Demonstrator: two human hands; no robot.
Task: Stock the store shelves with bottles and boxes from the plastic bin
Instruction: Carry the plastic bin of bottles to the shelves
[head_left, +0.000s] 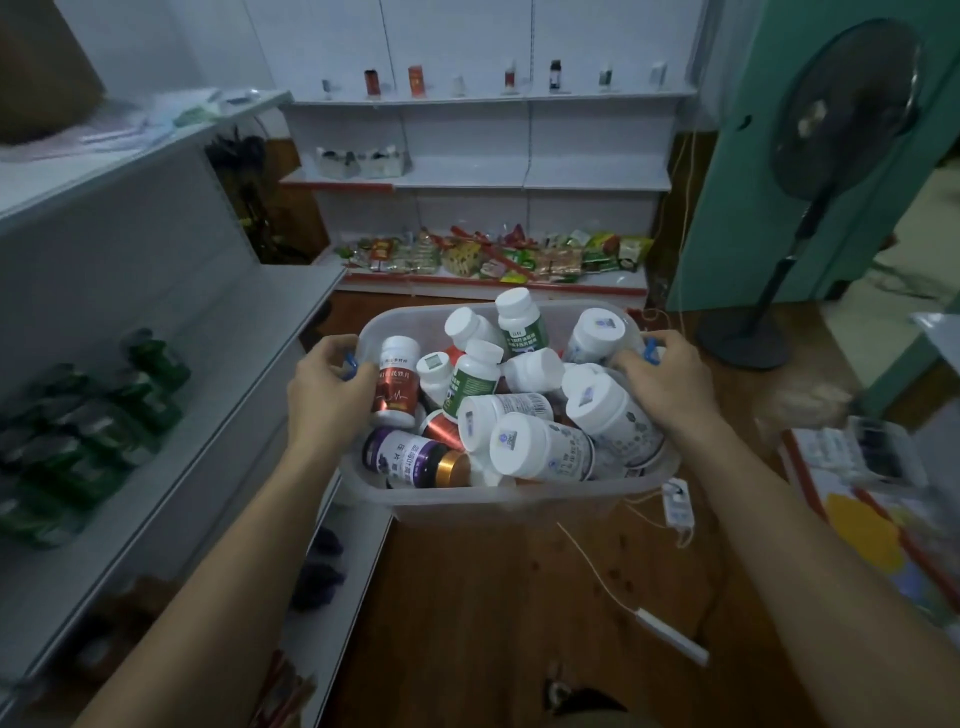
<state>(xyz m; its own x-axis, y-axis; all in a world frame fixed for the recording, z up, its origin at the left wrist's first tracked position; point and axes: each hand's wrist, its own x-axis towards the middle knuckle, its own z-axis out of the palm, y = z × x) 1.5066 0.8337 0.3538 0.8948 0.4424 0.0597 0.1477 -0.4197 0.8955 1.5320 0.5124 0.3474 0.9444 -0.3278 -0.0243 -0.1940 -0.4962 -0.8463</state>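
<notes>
- Judged step: the carry. The plastic bin (498, 499) hangs in the air over the wooden floor (493, 597), beside the grey shelves (171, 395) on the left; nothing is being shelved yet.
- Left hand (327, 384) has its grip curled round the bin's left rim at a blue handle; right hand (662, 376) grips the right rim the same way.
- Next, probably: set the bin down, or free one hand to pick a bottle.
- Bin: cloudy, see-through, rounded corners. Bottles (540, 447): smooth cylinders with white caps and glossy labels, piled loosely; one has a gold cap.
</notes>
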